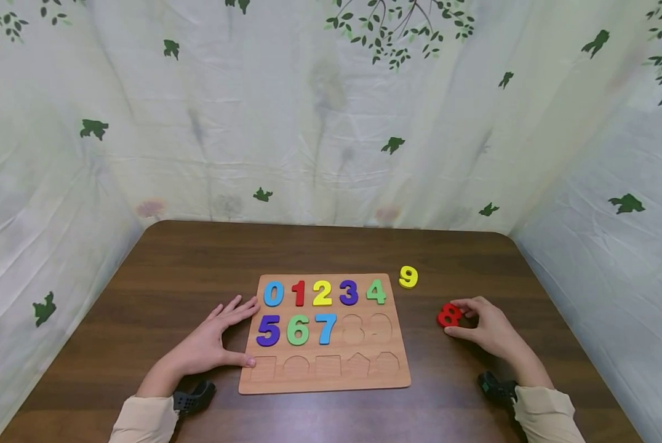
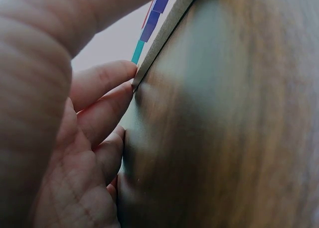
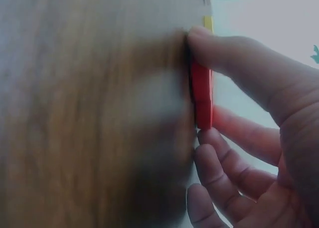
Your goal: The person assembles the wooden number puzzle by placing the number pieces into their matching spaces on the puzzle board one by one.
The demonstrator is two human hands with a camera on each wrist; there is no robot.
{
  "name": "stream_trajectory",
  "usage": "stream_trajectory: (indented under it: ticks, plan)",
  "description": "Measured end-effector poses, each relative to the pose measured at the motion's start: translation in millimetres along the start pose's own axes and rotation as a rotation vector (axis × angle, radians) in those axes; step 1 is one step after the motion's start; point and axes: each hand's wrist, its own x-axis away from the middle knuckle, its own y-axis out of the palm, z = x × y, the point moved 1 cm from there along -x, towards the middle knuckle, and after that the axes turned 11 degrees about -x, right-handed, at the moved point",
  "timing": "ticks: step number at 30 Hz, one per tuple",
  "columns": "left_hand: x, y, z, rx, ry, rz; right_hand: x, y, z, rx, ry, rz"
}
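Note:
A wooden number puzzle board lies on the table with coloured numbers 0 to 7 in its upper two rows. My left hand rests at the board's left side, fingers extended and spread. Its thumb touches the lower left, and its fingertips meet the upper left edge. To the right of the board, my right hand pinches a red number 8 between thumb and fingers, low over the table. The right wrist view shows the red 8 edge-on. A yellow number 9 lies just beyond the board's upper right corner.
Outlined recesses for two numbers show at the right of the middle row, and several shape recesses run along the bottom row. The brown wooden table ends at a white leaf-patterned cloth behind and at both sides.

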Motion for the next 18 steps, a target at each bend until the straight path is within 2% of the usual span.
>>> stream_trajectory:
  ticks: [5, 10, 18]
  plan:
    - [0.1, -0.3, 0.7, -0.002, -0.002, 0.001, -5, 3, -4, 0.0, 0.003, 0.003]
    - [-0.1, -0.2, 0.4, -0.005, -0.002, 0.001, -11, 4, -13, -0.015, -0.032, -0.003]
    - [-0.5, 0.4, -0.9, -0.004, 0.006, 0.005, -22, 11, -29, -0.033, -0.042, -0.042]
